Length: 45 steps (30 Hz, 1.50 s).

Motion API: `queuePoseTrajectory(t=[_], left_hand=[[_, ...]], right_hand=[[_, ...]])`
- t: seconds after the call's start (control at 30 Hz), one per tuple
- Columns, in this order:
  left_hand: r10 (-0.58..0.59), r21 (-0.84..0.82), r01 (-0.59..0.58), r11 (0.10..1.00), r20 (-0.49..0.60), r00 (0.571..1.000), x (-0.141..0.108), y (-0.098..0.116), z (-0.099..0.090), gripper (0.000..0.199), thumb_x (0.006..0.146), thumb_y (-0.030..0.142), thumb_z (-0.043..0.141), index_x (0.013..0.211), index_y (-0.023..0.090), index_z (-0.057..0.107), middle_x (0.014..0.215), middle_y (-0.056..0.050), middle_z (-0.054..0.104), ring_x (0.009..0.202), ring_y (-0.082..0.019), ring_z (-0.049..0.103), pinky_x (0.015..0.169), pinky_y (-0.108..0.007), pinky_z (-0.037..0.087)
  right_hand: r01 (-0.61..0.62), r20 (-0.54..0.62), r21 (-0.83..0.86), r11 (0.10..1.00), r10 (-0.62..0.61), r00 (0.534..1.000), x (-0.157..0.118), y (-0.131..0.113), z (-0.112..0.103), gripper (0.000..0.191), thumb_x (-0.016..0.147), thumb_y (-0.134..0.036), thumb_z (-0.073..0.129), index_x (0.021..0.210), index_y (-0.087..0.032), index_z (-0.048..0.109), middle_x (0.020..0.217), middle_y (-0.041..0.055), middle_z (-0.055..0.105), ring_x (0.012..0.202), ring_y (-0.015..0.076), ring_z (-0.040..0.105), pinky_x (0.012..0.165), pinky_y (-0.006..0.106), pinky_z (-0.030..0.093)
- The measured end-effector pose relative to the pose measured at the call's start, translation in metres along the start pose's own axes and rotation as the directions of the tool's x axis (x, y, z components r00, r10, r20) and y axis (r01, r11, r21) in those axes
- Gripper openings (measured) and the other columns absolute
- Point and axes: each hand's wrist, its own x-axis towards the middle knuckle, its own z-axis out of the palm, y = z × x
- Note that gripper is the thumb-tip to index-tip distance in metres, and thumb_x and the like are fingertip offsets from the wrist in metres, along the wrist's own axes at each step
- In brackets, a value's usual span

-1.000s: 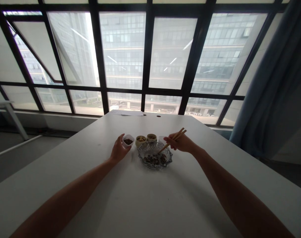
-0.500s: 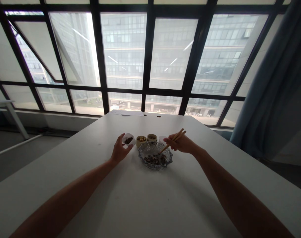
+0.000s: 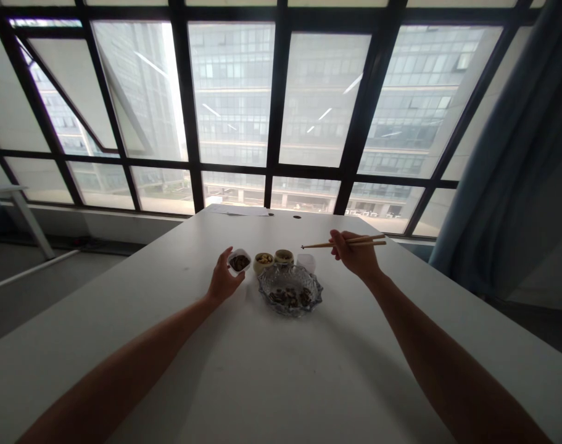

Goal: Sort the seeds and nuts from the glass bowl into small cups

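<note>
Chopsticks [image 3: 320, 245] beyond the bowl [image 3: 283, 275], cup [image 3: 239, 252] to its left

The right hand [image 3: 353, 251] has its fingers pinched around the chopsticks, which lie almost level and point left. Their tips converge just beyond the tub [image 3: 306, 264], with a small dark speck [image 3: 302, 247] there, too small to say whether it is gripped. How high the tips are above the table [image 3: 308, 382] cannot be told.

The left hand [image 3: 222, 282] has thumb and fingers spread around the cup's left and near sides, pressing on its walls; dark pieces [image 3: 239, 264] lie inside. Whether the cup touches the tabletop is unclear.

The bowl, wavy-rimmed and of clear glass, sits between the two hands, with more dark pieces [image 3: 290, 298] on its bottom. Close along its far rim stand the left pot [image 3: 261, 269], holding pale pieces, the right pot [image 3: 285, 262] and the tub, leaving little room between them. A narrow gap parts the cup from the left pot.

Broad tabletop runs from the bowl to the near side. Both long edges lie well away from the bowl; a sheet [image 3: 243, 211] lies by the far edge, and a curtain [image 3: 484, 185] hangs past the right one.
</note>
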Motion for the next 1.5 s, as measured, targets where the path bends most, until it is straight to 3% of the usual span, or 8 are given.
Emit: queuePoseTrajectory(t=[0.27,0.57,0.8,0.9,1.03,1.2,1.4,1.5], left_hand=[[-0.007,-0.005,0.007,1.000,0.030,1.000,-0.001,0.005,-0.002,0.073,0.068,0.029,0.073,0.135,0.021,0.045,0.129,-0.014,0.060,0.107,-0.025,0.065,0.075,-0.035,0.059],[-0.028,0.031,0.025,0.999,0.086,0.996,-0.002,0.016,-0.005,0.069,0.069,0.032,0.073,0.132,0.022,0.047,0.125,-0.011,0.064,0.103,-0.024,0.065,0.077,-0.036,0.058],[-0.029,0.073,0.021,0.997,0.110,0.993,-0.002,0.017,-0.006,0.068,0.071,0.035,0.073,0.132,0.021,0.048,0.114,-0.010,0.068,0.093,-0.022,0.066,0.075,-0.035,0.056],[-0.033,0.095,0.021,0.995,0.127,0.991,-0.003,0.017,-0.006,0.068,0.072,0.037,0.073,0.133,0.022,0.048,0.111,-0.010,0.069,0.086,-0.021,0.065,0.073,-0.035,0.056],[-0.026,0.099,0.011,0.995,0.155,0.988,-0.003,0.019,-0.008,0.068,0.072,0.040,0.073,0.133,0.023,0.048,0.115,-0.010,0.069,0.084,-0.020,0.066,0.070,-0.033,0.055],[-0.017,0.108,-0.002,0.994,0.174,0.985,-0.003,0.022,-0.010,0.067,0.072,0.045,0.072,0.132,0.023,0.049,0.111,-0.009,0.071,0.084,-0.021,0.068,0.068,-0.033,0.055],[-0.019,0.120,-0.005,0.993,0.194,0.981,-0.003,0.021,-0.010,0.067,0.073,0.047,0.071,0.132,0.022,0.049,0.111,-0.010,0.071,0.086,-0.021,0.068,0.070,-0.033,0.055],[-0.018,0.123,-0.007,0.992,0.196,0.980,-0.003,0.022,-0.010,0.066,0.073,0.048,0.070,0.131,0.023,0.050,0.106,-0.008,0.072,0.084,-0.021,0.068,0.070,-0.033,0.055]], right_hand=[[-0.063,0.140,-0.202,0.977,0.092,0.986,0.002,0.020,0.007,0.064,0.087,-0.075,0.044,0.066,-0.018,0.064,0.057,0.0072,0.067,0.052,0.0179,0.065,0.047,0.025,0.048],[-0.117,0.223,-0.236,0.965,0.171,0.960,0.002,0.018,0.005,0.057,0.089,-0.069,0.047,0.073,-0.018,0.067,0.063,0.0071,0.070,0.054,0.0178,0.066,0.049,0.025,0.048],[-0.110,0.049,-0.179,0.978,0.121,0.991,0.001,0.007,0.001,0.060,0.085,-0.074,0.048,0.068,-0.019,0.064,0.053,0.0052,0.065,0.048,0.0171,0.062,0.043,0.024,0.044],[-0.126,0.095,-0.026,0.992,0.128,0.987,0.002,-0.004,-0.008,0.068,0.083,-0.080,0.044,0.067,-0.017,0.064,0.048,0.0054,0.061,0.040,0.0144,0.055,0.040,0.025,0.043],[-0.136,0.408,0.021,0.990,0.116,0.906,0.001,-0.017,-0.013,0.070,0.080,-0.081,0.046,0.062,-0.015,0.063,0.044,0.0046,0.058,0.035,0.0119,0.052,0.037,0.023,0.042],[-0.051,0.534,-0.035,0.998,0.062,0.843,-0.003,-0.022,-0.008,0.060,0.083,-0.071,0.054,0.061,-0.016,0.062,0.046,0.0030,0.060,0.038,0.0117,0.056,0.039,0.021,0.045],[-0.097,0.738,0.014,0.995,0.055,0.673,-0.008,-0.032,-0.009,0.050,0.082,-0.061,0.063,0.060,-0.016,0.061,0.047,0.0017,0.061,0.039,0.0110,0.056,0.038,0.019,0.043],[-0.099,0.698,0.040,0.994,0.044,0.715,-0.009,-0.038,-0.009,0.053,0.084,-0.064,0.059,0.062,-0.016,0.062,0.048,0.0024,0.061,0.040,0.0113,0.057,0.039,0.020,0.044]])
